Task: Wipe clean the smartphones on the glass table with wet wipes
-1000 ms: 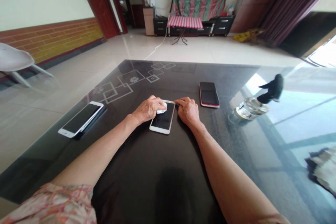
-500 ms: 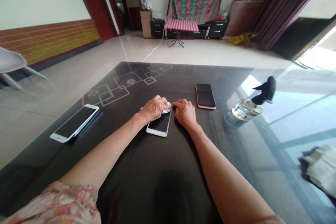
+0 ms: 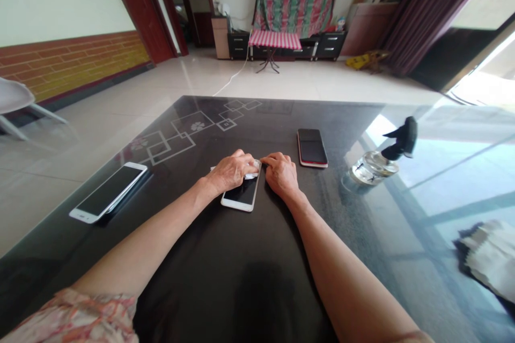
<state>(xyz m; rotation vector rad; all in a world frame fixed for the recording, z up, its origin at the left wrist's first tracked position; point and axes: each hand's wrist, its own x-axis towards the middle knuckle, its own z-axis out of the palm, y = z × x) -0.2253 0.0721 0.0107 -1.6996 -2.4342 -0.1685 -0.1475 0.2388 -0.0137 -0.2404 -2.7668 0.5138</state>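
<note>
A white smartphone (image 3: 237,204) with a dark screen lies on the black glossy table, its upper part covered by my left hand (image 3: 232,171). The fingers of that hand are closed on a white wipe (image 3: 251,172), pressed against the screen. My right hand (image 3: 281,172) rests on the table at the phone's upper right corner. Its index finger reaches to the corner and the other fingers are curled under. Whether the thumb touches the phone is hidden.
Left on the table (image 3: 193,278) is another white phone (image 3: 108,193), lying tilted on something. A dark phone with a red edge (image 3: 313,147) lies right of my hands. Beyond it stand a clear spray bottle (image 3: 374,169) and, at the right edge, a crumpled pale cloth (image 3: 493,257).
My left hand and the wipe have slid slightly down the screen. My right hand keeps its place at the corner. The whole view has shifted a little.
</note>
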